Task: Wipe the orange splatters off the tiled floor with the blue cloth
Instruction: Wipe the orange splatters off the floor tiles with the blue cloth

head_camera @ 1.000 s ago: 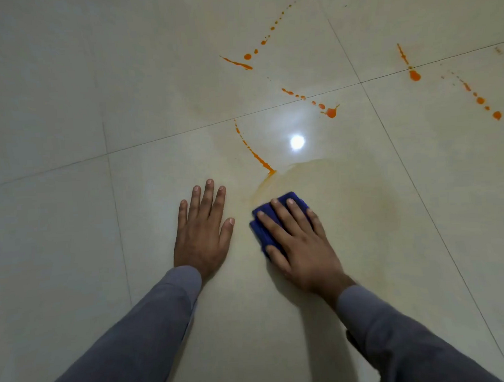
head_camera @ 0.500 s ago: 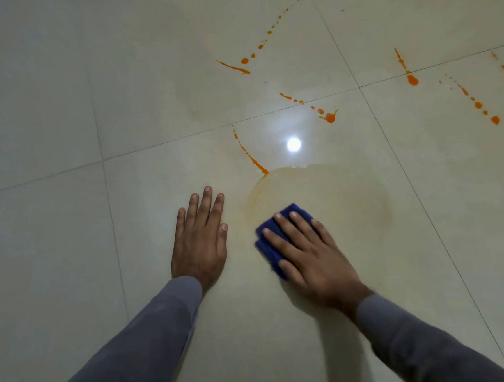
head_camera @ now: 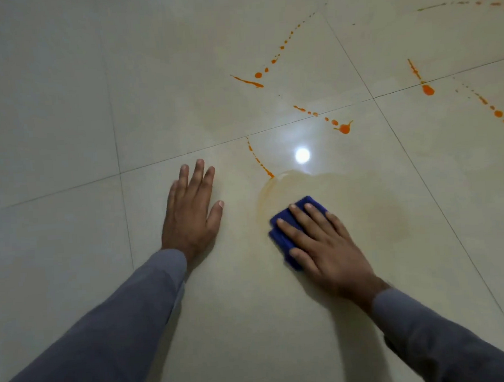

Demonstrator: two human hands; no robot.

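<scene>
My right hand lies flat on a folded blue cloth and presses it against the cream tiled floor. My left hand rests flat on the floor to the left, fingers straight. A pale orange smear spreads around and to the right of the cloth. Just beyond the cloth runs a thin orange streak. Farther off lie an orange trail of drops, a dash with dots, and more drops at the right.
Dark grout lines cross the floor. A bright lamp reflection shines on the tile beyond the cloth. Grey sleeves cover both forearms.
My right hand with the cloth has slid a little to the right and nearer to me. The left hand stays planted on the floor. The view has shifted slightly.
</scene>
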